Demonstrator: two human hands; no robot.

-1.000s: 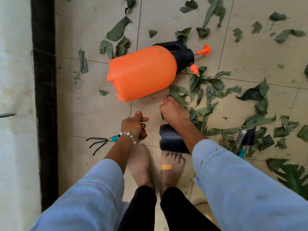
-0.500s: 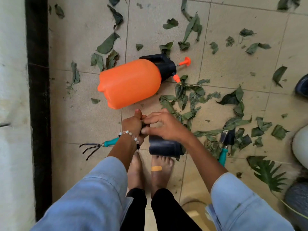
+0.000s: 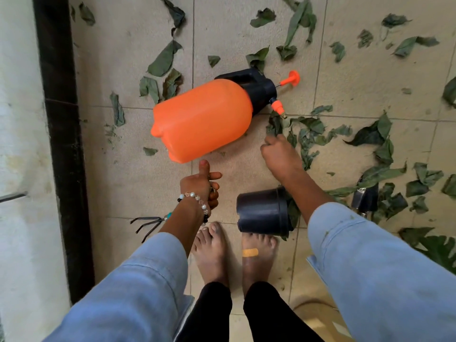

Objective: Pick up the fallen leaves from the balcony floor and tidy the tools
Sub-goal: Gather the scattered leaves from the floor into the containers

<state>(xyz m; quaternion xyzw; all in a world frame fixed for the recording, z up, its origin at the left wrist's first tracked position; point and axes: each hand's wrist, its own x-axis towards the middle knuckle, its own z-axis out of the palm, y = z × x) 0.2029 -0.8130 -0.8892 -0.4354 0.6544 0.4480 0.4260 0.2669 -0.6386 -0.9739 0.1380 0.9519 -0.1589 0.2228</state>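
Head view of a person crouched barefoot on a tiled balcony floor (image 3: 128,183), with an orange sprayer (image 3: 204,119) lying on its side as the landmark. The right hand (image 3: 280,156) reaches to the leaves (image 3: 311,137) just below the sprayer's nozzle; its fingers are bent down onto the nearest leaf, but whether they have closed on it cannot be told from this angle. The left hand (image 3: 203,185) hovers just below the sprayer's base with thumb raised and fingers curled inward; something small may be in them, but this is not clear. A black pot (image 3: 262,211) lies tipped on its side below the sprayer, between the right forearm and the toes. A small hand rake (image 3: 150,224) lies below and left of the sprayer, partly hidden by the left wrist; a trowel (image 3: 365,198) lies half buried in leaves well to the right of the pot. Further leaves are scattered above and to the right of the sprayer. Likely hazards: dry leaves may crumble or slip from a loose pinch and scatter again; the tipped pot may roll or spill whatever is dropped into it unless righted; the round sprayer may roll if nudged by a sweeping hand; bare feet near the rake's prongs risk a scrape.
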